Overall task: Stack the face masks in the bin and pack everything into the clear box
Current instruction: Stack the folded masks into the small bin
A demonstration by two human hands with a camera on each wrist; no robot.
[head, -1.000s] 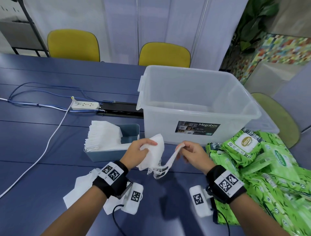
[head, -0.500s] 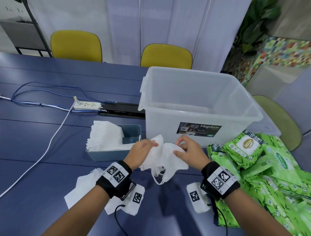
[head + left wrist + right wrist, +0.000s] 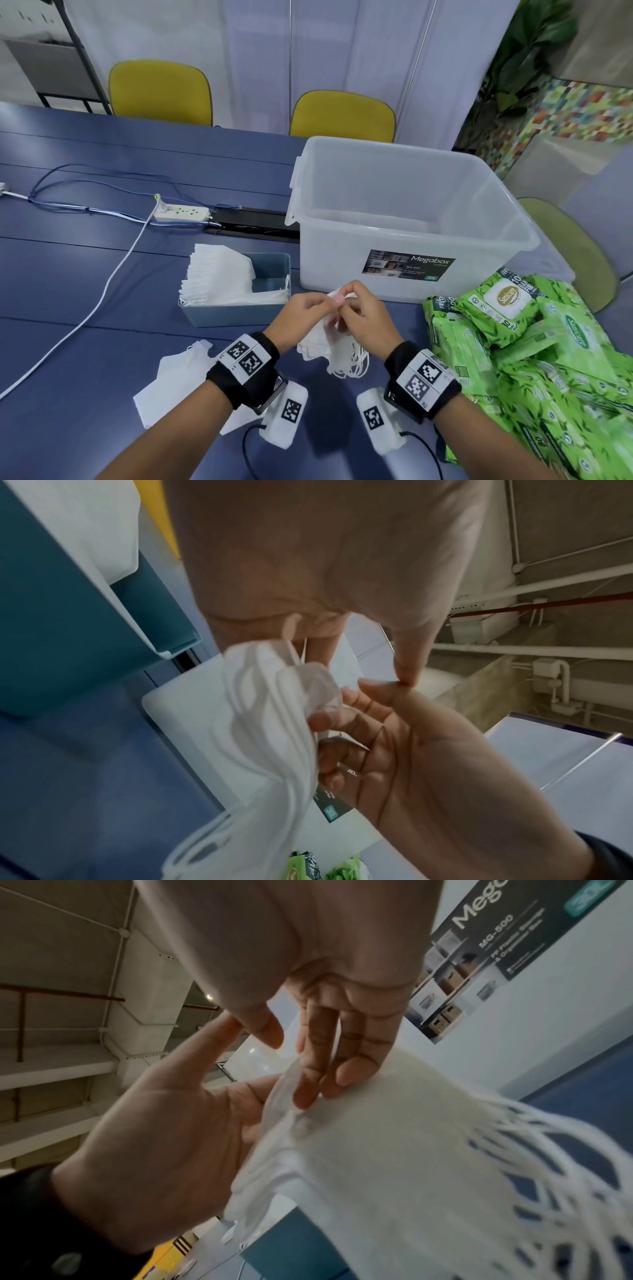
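Face masks [image 3: 329,346], a small white bundle, hang between your two hands just above the blue surface [image 3: 85,291], at about 6 o'clock from the clear box [image 3: 404,219]. Your left hand [image 3: 301,317] and right hand [image 3: 368,320] meet at the bundle's top edge, each grip pinching the folded fabric between thumb and fingertips, so the masks dangle below both grips. Thin white ear loops [image 3: 356,366] trail loose from the bundle's lower side, toward your wrists. In the right wrist view the fabric [image 3: 394,1150] looks soft and layered, with loops fanning off to one side. At 9 o'clock from your hands sits the blue bin [image 3: 236,311], holding a neat stack of white masks [image 3: 215,277] leaning on its left end. More loose masks [image 3: 174,380] lie flat under your left forearm. Green wipe packs [image 3: 520,342] are heaped at 3 o'clock.
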